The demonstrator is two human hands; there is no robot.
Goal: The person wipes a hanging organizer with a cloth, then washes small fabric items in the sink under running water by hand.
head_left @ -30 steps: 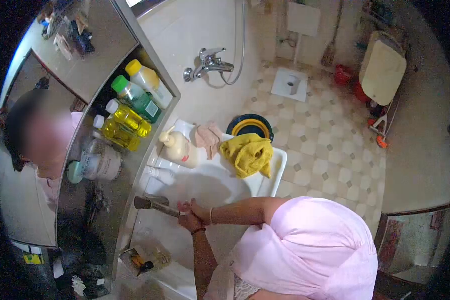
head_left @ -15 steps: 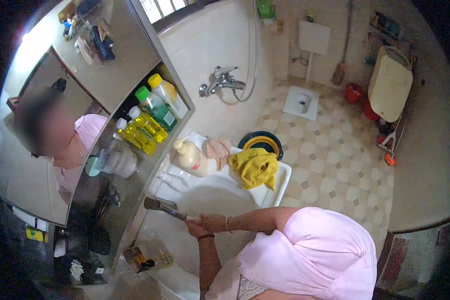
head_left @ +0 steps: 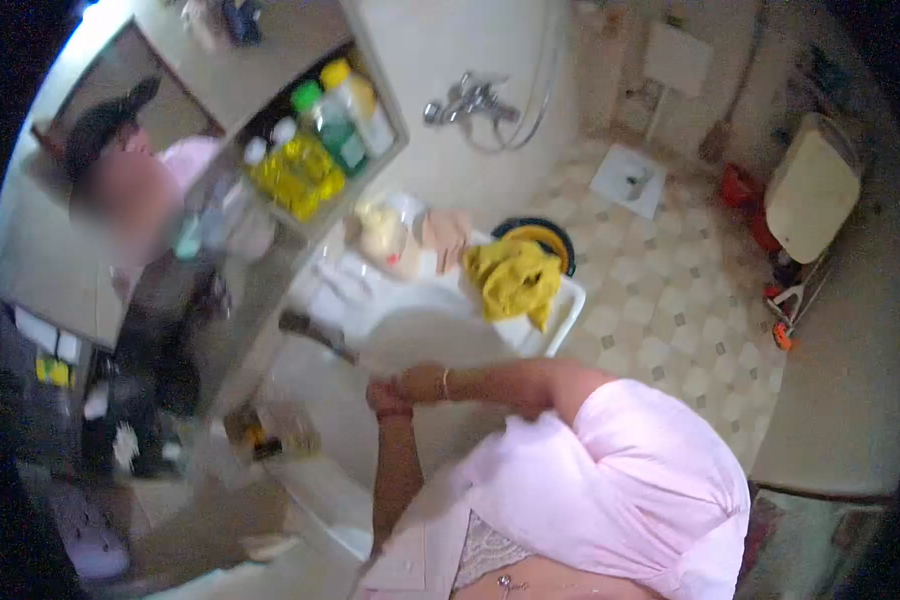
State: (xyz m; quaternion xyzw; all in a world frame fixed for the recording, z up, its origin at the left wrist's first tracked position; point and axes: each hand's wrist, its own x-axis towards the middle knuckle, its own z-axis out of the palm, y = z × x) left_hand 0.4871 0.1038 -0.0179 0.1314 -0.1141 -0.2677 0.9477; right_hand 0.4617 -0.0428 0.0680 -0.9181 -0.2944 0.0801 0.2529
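My right hand (head_left: 420, 382), with a bangle at its wrist, and my left hand (head_left: 385, 396) are closed together over the white washbasin (head_left: 567, 318). They meet at the handle end of a brush (head_left: 315, 334) with a dark head, which points toward the mirror side. The fingers overlap and are blurred, so how each one grips is partly hidden. Beyond the hands, a yellow towel (head_left: 515, 278) lies bunched on the basin's edge. Next to it are a beige cloth (head_left: 446, 236) and a cream pump bottle (head_left: 382, 238).
Several bottles (head_left: 335, 130) stand on a shelf beside the mirror (head_left: 100, 320). A mixer tap (head_left: 470, 100) is fixed to the wall. A dark basin (head_left: 540, 235) sits beyond the washbasin; past it are a floor toilet (head_left: 630, 180), a red bucket (head_left: 740, 187) and a pale tub (head_left: 815, 190).
The camera has turned, so most of the scene sits higher and is blurred. The reflected head has turned. Both hands stay together at the brush over the washbasin.
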